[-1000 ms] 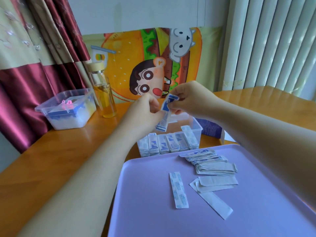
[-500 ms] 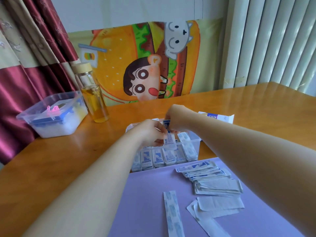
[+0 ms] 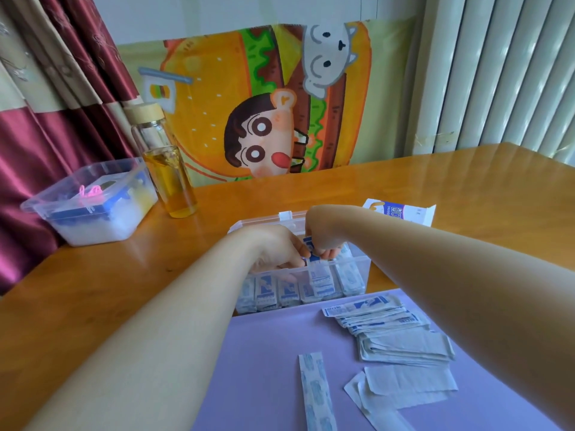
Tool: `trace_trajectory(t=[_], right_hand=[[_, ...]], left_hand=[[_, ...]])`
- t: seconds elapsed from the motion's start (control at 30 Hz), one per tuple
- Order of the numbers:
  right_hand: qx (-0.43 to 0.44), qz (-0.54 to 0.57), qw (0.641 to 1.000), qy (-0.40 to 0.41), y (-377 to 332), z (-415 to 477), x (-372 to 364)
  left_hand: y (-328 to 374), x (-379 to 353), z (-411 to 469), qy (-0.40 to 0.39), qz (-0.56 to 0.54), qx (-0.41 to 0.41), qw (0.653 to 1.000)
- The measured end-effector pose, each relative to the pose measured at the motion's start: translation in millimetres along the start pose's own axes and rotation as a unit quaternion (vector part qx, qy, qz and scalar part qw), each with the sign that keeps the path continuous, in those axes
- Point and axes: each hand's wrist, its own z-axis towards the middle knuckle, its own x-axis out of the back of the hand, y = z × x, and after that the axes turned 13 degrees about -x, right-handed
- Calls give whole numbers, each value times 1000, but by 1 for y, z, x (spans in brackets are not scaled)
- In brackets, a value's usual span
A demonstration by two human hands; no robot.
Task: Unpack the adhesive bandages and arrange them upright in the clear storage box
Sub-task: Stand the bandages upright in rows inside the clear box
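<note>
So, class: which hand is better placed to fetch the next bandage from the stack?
Likely the right hand: the stack lies on the right of the tray, beside that forearm.

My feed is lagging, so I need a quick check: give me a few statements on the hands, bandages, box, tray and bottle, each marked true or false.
1. The left hand and right hand both pinch one bandage over the clear storage box. True.
2. The clear storage box is empty. False: a row of bandages stands upright along its near wall.
3. A stack of wrapped bandages lies on the purple tray. True.
4. The bottle lies on its side. False: it stands upright on the table.
</note>
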Motion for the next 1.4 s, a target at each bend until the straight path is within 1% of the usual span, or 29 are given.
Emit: trace_trajectory(t=[0.07,0.17,0.33,0.4,0.5,0.6,0.8,0.93,1.03,1.13,1.23,1.4], right_hand=[[-2,-22,1000,-3,-1,2,-2],[-3,-41,999,24,0,2,-4],[24,-153,982,108,2,-8,-5],[30,-156,979,128,2,-8,-5],[29,-129,979,157,3,-10,-6],[39,-140,973,178,4,-13,-7],[73,-216,957,178,6,-11,-9],[101,-243,948,179,10,-8,-7],[105,-267,942,177,9,-5,-7],[106,-270,942,168,9,-1,-9],[109,-261,944,168,10,1,-10],[108,-220,955,169,11,2,-10]], left_hand=[[2,-1,1,-4,18,12,1000],[2,-1,3,-11,29,31,999],[3,-3,5,-33,31,33,998],[4,-2,4,-35,42,25,998],[5,-2,3,-50,66,15,996],[6,-1,2,-68,103,5,992],[13,0,-3,-108,247,-41,962],[20,1,-8,-131,278,-50,950],[23,2,-10,-143,309,-45,939],[25,2,-10,-169,332,-44,927],[27,2,-10,-179,352,-44,918],[31,2,-12,-193,370,-45,908]])
